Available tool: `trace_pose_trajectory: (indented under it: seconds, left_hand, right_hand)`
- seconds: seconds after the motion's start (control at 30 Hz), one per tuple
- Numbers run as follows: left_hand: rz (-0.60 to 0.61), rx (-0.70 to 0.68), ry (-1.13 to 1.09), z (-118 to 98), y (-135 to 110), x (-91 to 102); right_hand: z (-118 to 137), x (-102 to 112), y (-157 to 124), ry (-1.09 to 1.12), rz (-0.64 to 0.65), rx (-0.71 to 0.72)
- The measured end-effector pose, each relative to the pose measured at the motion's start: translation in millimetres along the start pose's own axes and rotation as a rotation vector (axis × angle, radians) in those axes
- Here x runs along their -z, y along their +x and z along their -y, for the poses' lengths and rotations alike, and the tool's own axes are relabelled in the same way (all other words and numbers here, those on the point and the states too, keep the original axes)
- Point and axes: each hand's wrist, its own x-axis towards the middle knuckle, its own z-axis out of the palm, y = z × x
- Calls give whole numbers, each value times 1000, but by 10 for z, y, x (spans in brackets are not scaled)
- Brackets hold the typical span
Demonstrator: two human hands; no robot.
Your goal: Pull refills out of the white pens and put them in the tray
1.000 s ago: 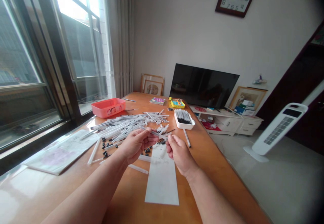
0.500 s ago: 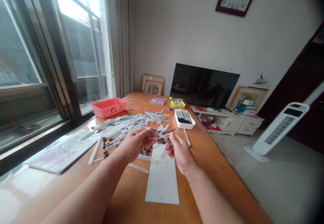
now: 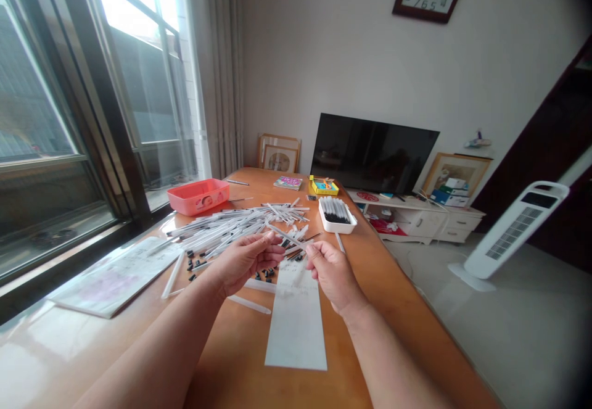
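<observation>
My left hand point(image 3: 247, 260) and my right hand point(image 3: 329, 270) are raised over the wooden table point(image 3: 222, 359), fingers pinched. Between them runs a thin clear pen barrel point(image 3: 287, 237). My right hand pinches its near end; my left fingertips close round the far part. Just behind lies a big heap of clear pen barrels point(image 3: 235, 224), with small black caps point(image 3: 266, 271) scattered under my hands. A white paper strip point(image 3: 296, 316) lies flat below my wrists.
A white tray of assembled pens point(image 3: 337, 216) stands right of the heap. A pink plastic tub point(image 3: 198, 195) sits near the window. A sheet of paper point(image 3: 111, 276) lies at left. The table's right edge drops to the floor; a white fan point(image 3: 513, 233) stands beyond.
Both hands lifted slightly and the pen barrel tilted, its far end now higher. My right hand closed to a tighter pinch on its near end. The camera tipped a little downward.
</observation>
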Motion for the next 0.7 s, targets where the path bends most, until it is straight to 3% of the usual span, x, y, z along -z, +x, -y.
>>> trace_pose_trajectory:
  seconds: [0.23,0.53,0.7]
  left_hand:
    - [-303,-138,147,-117,38,284]
    - [-583,-202,363,-237,13,518]
    - [-719,-252,360,-340,-36,651]
  right_hand:
    - [-60,124,89,42,-160,-19]
    - [-69,138,89,61,-172,-40]
    - [-42,150,74,50,-182,-60]
